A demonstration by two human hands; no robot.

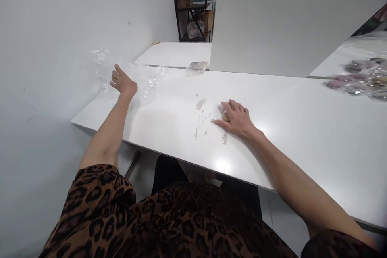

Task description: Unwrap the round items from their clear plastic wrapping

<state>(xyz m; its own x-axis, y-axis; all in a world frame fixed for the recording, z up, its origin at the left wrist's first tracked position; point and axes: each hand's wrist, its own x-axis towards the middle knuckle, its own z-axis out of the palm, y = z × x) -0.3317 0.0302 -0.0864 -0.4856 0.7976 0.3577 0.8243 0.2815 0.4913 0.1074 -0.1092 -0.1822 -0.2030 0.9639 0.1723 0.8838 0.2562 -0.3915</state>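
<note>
My left hand (123,83) is over crumpled clear plastic bags (148,82) at the table's left end. Its index finger is stretched out, the other fingers are loosely bent and apart, and its thumb is hidden. I see nothing clearly gripped in it. My right hand (237,117) rests low on the white table, thumb and fingers around a small brownish item (225,116). That item is mostly covered by the hand, so its kind does not show. Beside the right hand, greyish patches (200,104) mark the tabletop.
A small clear-wrapped packet (197,67) lies by the seam at the table's back. Several plastic-wrapped items (359,78) are heaped at the far right. A grey upright panel (272,20) stands behind the white table (169,125). Beyond is a black shelf (193,16) with boxes. A wall borders the left.
</note>
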